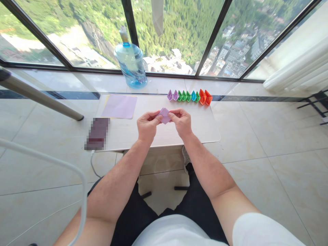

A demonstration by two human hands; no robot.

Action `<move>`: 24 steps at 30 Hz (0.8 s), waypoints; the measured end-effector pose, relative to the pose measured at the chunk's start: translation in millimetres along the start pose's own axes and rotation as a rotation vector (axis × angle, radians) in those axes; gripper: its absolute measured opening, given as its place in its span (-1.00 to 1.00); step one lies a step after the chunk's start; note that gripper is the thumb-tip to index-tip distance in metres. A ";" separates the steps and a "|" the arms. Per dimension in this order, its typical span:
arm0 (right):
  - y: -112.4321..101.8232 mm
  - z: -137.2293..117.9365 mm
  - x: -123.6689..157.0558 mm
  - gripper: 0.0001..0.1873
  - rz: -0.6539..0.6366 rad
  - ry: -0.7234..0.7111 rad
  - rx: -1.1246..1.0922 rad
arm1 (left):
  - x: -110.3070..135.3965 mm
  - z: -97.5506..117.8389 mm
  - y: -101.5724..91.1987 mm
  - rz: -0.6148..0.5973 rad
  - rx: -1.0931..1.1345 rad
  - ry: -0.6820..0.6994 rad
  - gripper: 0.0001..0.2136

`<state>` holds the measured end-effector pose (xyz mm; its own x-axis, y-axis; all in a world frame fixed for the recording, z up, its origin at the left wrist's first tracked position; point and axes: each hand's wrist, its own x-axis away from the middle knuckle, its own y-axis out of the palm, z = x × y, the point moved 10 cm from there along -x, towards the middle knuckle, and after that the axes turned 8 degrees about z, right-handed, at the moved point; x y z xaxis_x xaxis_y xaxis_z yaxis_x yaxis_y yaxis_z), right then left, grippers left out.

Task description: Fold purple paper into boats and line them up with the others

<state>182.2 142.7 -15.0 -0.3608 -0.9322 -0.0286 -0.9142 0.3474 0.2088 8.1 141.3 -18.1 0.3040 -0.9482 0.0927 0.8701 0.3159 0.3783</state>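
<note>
Between my two hands is a small folded piece of purple paper (164,116), shaped like a diamond and held above the low white table (151,135). My left hand (148,123) pinches its left corner between thumb and fingers. On the opposite corner, my right hand (182,121) has a matching pinch. Beyond my hands, along the table's far right edge, stands a row of folded paper boats: purple ones (172,95), green ones (184,96), a blue one (193,95) and orange ones (205,97). Flat purple paper sheets (119,106) lie stacked at the far left of the table.
A blurred-out phone (97,133) with a cable (93,165) lies at the table's left edge. Behind the table, a blue water jug (132,65) stands by the window. A metal pole (43,94) and a white curved tube (82,181) are on the left.
</note>
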 end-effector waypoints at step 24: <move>9.7 -2.4 3.9 -0.70 -0.074 -0.087 0.093 | -3.5 -4.2 -5.3 0.030 -0.153 0.004 -0.66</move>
<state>172.4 142.2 -10.8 -0.3030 -0.9447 -0.1256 -0.9505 0.2900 0.1118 4.1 143.1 -24.3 0.3324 -0.9380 0.0979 0.9094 0.3463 0.2302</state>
